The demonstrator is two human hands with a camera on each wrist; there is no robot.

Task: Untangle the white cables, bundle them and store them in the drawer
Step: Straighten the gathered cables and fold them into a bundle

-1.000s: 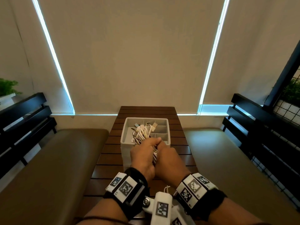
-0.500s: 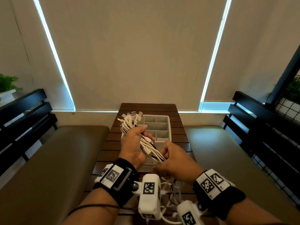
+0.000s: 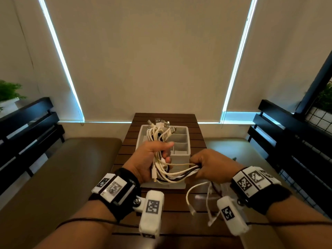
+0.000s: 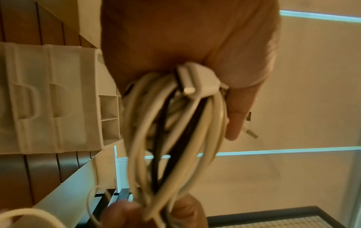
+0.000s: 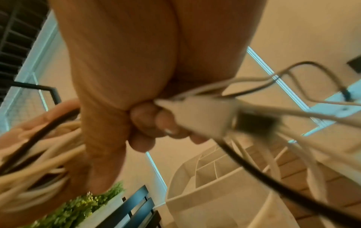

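A tangle of white cables with a black one mixed in is lifted above the white drawer box. My left hand grips the middle of the bundle, the plug ends fanning up above the fist. My right hand holds the lower strands and draws them out to the right. In the right wrist view its fingers are curled round a white plug and cords. Loose cable ends dangle below the right hand. The box's open top shows divided compartments.
The box stands on a dark slatted wooden table. Padded benches with black slatted backs flank it on both sides. A potted plant stands at far left. Closed blinds fill the back wall.
The hands have pulled apart: the left has lifted the bundle over the box, and the right has moved rightward, stretching the lower strands sideways. Loose ends now hang under the right hand.
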